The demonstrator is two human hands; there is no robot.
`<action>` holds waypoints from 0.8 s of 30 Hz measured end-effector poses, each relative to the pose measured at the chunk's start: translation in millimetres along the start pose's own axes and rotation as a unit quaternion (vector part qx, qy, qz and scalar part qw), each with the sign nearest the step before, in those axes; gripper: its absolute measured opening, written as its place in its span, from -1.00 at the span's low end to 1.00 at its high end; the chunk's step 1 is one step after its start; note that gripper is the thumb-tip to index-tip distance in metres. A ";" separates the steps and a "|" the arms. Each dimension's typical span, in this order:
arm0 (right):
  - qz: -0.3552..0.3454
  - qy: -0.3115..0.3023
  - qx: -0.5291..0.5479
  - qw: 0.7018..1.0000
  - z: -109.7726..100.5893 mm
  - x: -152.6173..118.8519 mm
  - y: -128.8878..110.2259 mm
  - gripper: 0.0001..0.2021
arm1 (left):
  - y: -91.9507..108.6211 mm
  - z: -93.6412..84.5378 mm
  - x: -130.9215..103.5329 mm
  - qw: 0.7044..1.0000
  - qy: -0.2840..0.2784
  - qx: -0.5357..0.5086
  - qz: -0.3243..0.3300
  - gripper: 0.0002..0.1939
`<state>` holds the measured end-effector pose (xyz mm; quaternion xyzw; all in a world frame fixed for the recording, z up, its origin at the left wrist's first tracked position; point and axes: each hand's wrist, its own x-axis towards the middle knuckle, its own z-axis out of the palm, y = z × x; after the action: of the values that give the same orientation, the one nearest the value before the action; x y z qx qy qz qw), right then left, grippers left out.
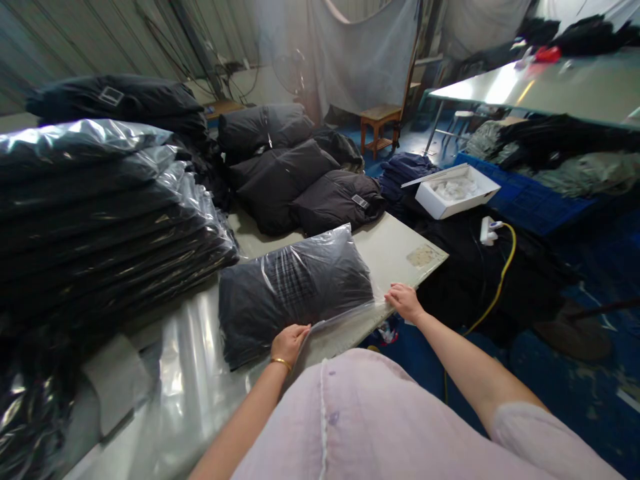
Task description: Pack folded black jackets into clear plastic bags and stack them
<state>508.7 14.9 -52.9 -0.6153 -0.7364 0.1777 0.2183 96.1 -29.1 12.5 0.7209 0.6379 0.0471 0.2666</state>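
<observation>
Bagged dark garment (300, 293), print (291, 275) illegible; left hand (290, 343) pinches film edge (340, 323), 6 o'clock; right hand (404, 301) grips film, 3 o'clock; white label (360, 201), 1 o'clock, unreadable.

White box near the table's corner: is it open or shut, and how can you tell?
Open: the white box shows crumpled, pale contents inside, with its flap extending outward.

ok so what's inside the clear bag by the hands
Inside the clear bag, by the left hand and right hand, is a dark, soft-looking bundle, likely a folded garment. The block of print partly covers it, and its underside and inner layers can't be seen.
</observation>
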 end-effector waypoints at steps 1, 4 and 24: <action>0.006 0.006 -0.028 1.000 1.6 -1.7 -2.1 -0.64 | 3.2 -3.2 1.0 1.000 -0.004 0.004 -0.017 -0.60; 0.040 0.029 -0.098 0.994 3.8 -5.0 -7.8 -0.63 | 13.7 -11.0 3.9 0.998 -0.018 0.022 -0.056 -0.62; 0.120 0.112 -0.143 0.976 4.9 8.6 -43.0 -0.70 | 32.9 -11.8 31.1 0.980 -0.083 0.029 -0.181 -0.60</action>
<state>469.1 15.7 -33.3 -0.7402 -0.6457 0.0258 0.1857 126.4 2.6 28.7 0.6025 0.7347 -0.0803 0.3014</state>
